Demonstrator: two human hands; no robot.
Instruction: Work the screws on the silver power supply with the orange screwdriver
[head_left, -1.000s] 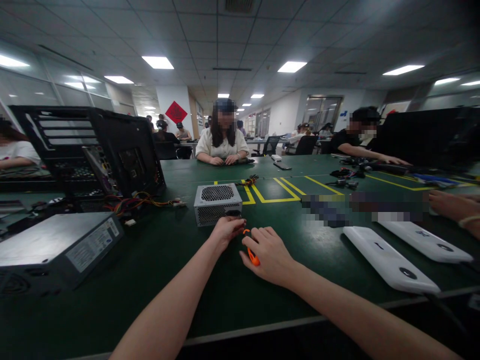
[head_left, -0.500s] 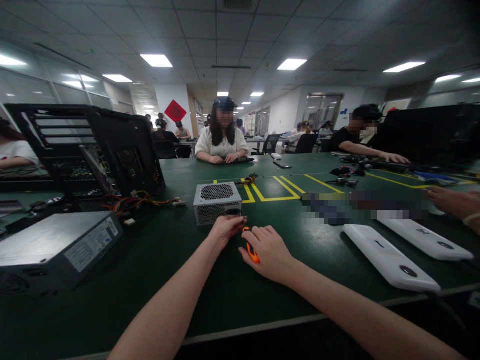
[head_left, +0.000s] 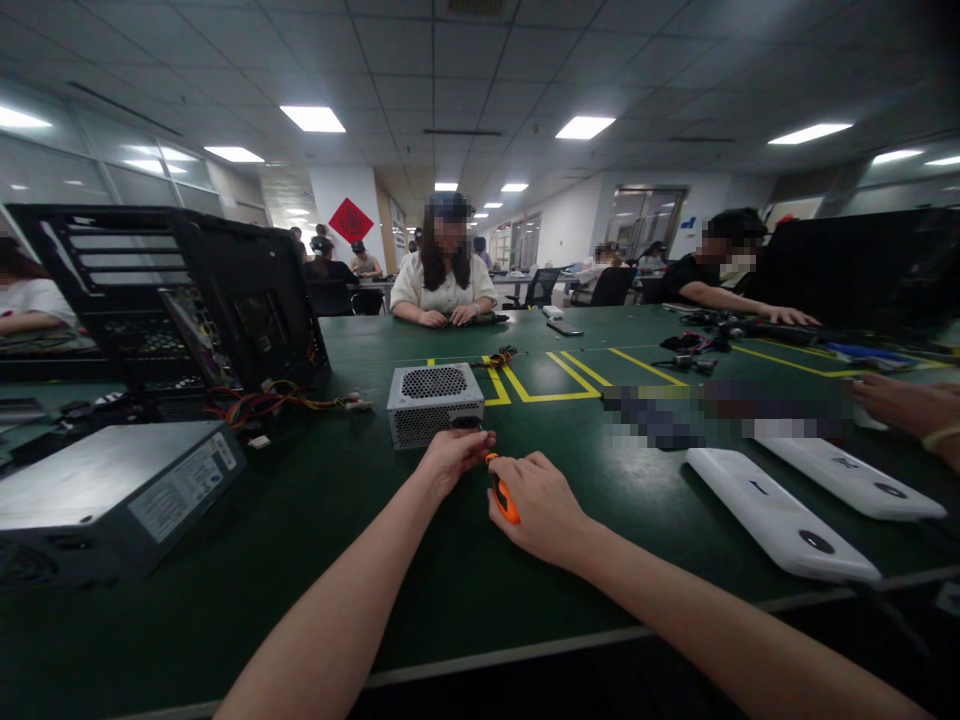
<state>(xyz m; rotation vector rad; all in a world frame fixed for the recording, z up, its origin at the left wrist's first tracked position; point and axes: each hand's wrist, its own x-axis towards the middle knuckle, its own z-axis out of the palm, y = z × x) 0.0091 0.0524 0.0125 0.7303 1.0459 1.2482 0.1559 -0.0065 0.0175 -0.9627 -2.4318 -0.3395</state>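
Note:
My right hand [head_left: 541,505] is wrapped round the orange-and-black handle of a screwdriver [head_left: 507,500], which points away from me toward my left fingertips. My left hand [head_left: 454,456] is closed in a pinch just beyond the front end of the handle. What those fingers hold is too small and hidden to make out. Right behind the left hand stands a grey metal computer power supply [head_left: 435,405] with perforated vents, its lower right front partly covered by the fingers.
On the left are another power supply [head_left: 120,490], a black computer case [head_left: 247,300] and coloured cables [head_left: 289,398]. Two white devices [head_left: 780,515] lie to the right on the green table [head_left: 600,620]. A person [head_left: 444,270] sits opposite; another person's hand [head_left: 911,405] is at right.
My right thumb has drawn in against the screwdriver handle, and the right fingers have shifted slightly round it. The left hand and the power supply stay nearly in place.

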